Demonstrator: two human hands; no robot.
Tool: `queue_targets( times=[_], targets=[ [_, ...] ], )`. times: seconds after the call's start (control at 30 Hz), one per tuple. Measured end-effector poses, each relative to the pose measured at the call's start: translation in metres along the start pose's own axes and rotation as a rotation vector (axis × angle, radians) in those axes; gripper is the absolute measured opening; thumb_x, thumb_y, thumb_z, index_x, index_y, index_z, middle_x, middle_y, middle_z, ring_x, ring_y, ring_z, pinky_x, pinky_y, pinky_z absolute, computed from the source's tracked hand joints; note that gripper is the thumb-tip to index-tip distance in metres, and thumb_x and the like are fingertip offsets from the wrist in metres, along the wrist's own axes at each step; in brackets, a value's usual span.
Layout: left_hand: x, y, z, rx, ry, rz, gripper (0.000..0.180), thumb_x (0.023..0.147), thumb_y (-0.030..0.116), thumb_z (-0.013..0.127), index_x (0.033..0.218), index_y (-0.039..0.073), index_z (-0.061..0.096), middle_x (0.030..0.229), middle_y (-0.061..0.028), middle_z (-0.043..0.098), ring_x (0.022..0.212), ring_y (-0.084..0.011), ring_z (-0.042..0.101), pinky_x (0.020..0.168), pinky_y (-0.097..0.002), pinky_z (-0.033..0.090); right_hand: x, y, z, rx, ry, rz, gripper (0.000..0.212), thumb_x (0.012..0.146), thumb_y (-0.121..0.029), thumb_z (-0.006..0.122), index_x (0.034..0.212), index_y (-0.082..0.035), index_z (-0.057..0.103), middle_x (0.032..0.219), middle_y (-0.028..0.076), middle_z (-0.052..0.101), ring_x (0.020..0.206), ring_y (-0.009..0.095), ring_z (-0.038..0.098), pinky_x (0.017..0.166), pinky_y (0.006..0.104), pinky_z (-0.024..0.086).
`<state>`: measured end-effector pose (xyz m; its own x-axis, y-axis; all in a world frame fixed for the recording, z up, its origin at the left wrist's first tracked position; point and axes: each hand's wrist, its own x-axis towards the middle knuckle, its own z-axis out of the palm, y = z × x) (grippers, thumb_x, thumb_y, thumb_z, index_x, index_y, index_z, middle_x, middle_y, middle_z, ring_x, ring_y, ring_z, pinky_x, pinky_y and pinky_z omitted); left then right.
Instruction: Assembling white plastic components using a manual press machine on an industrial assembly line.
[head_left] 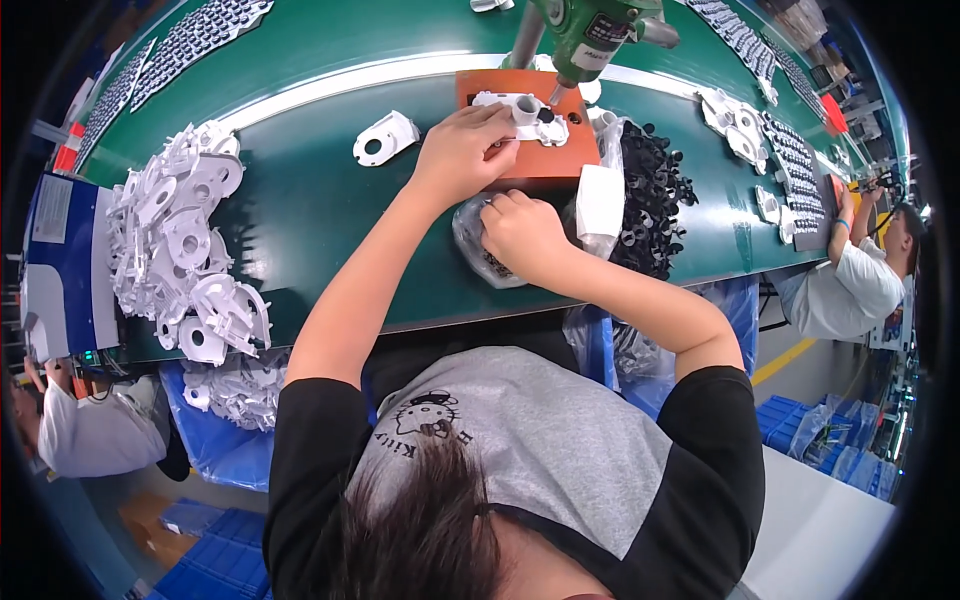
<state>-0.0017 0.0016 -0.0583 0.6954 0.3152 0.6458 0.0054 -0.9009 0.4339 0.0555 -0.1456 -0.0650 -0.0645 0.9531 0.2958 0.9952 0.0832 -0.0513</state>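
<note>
An orange fixture block under the tip of a green press holds a white plastic part. A round upright collar and a small black piece show on that part. My left hand has its fingers curled down at the part's near left end, partly hiding it. Just in front of the block sits a clear plastic bag of small pieces. Bent fingers of my right hand dip into this bag; the fingertips and anything between them are hidden.
Loose white plastic parts form a big heap on the left, with a single white part nearer the block. To the right lie black plastic pieces beside a white wrapper. Co-workers sit at right and left.
</note>
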Motion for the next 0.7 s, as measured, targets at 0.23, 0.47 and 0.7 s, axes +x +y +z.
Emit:
queue_targets(
  times=[0.23,0.47,0.7],
  targets=[
    [0.003,0.004,-0.004,-0.035,-0.001,0.017,0.02,0.077,0.018,0.063,0.096,0.01,0.063,0.106,-0.0062,0.063,0.092,-0.0271,0.062,0.074,-0.0355,0.051,0.006,0.0,-0.001,-0.02,-0.006,-0.093,0.012,0.065,-0.014,0.062,0.071,-0.004,0.06,0.075,0.008,0.059,0.074,0.023,0.06,0.062,0.0343,0.05],
    [0.002,0.001,0.001,-0.019,0.021,0.025,0.019,0.077,0.019,0.063,0.094,0.009,0.063,0.109,-0.0073,0.063,0.096,-0.0288,0.061,0.076,-0.0369,0.051,0.009,0.008,-0.023,0.304,-0.132,0.108,0.011,0.071,-0.011,0.059,0.077,-0.003,0.063,0.077,0.012,0.062,0.074,0.028,0.061,0.066,0.0373,0.051],
    [-0.004,0.012,-0.002,0.167,-0.101,0.053,0.044,0.072,0.035,0.071,0.1,0.003,0.058,0.12,-0.015,0.056,0.115,-0.0316,0.05,0.099,-0.0414,0.039,0.013,0.084,-0.081,0.93,-0.08,0.538,0.016,0.08,-0.007,0.062,0.092,0.002,0.068,0.079,0.005,0.067,0.071,0.009,0.062,0.063,0.0224,0.049]
  ],
)
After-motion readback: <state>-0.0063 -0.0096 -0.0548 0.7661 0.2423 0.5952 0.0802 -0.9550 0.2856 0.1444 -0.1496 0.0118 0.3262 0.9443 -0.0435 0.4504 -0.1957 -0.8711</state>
